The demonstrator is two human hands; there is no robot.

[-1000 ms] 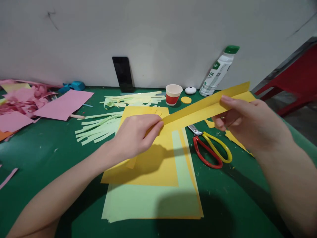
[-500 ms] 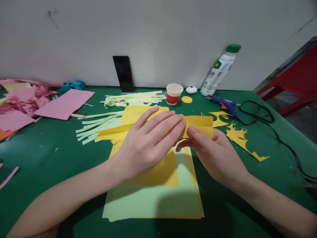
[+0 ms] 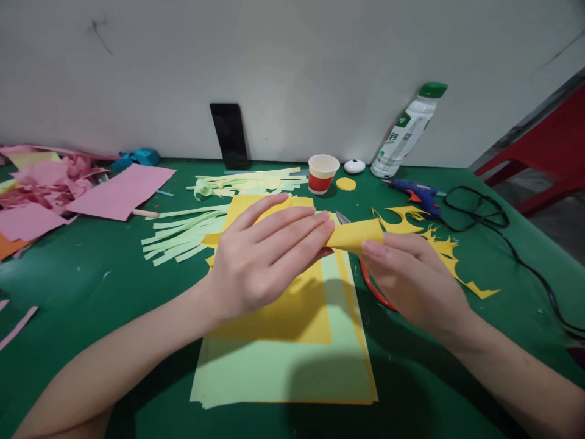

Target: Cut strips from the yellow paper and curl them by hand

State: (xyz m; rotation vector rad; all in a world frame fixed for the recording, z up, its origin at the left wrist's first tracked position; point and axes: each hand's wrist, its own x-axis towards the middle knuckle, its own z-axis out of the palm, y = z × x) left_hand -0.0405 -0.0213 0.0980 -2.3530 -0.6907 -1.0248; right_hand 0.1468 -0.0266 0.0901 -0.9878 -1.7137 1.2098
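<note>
A folded piece of yellow paper [image 3: 357, 235] is held between my two hands above the paper stack. My right hand [image 3: 414, 280] pinches its right end between thumb and fingers. My left hand [image 3: 269, 256] lies over its left part, fingers together and slightly curved, so the paper's middle is hidden. Below is a yellow sheet [image 3: 292, 323] on top of pale green sheets [image 3: 283, 375]. Red-handled scissors [image 3: 375, 288] lie partly hidden behind my right hand, with only a handle and blade tip showing.
Green paper strips [image 3: 187, 235] and pink paper [image 3: 123, 192] lie to the left. Along the wall stand a phone [image 3: 229, 137], a paper cup [image 3: 322, 175] and a leaning bottle [image 3: 404, 134]. A glue gun [image 3: 415, 194] with a black cord and yellow scraps [image 3: 450, 256] are at right.
The yellow paper is folded narrower, and less of it sticks out past my left hand. My left hand has shifted slightly left. The scissors' red handle now shows beside my right hand.
</note>
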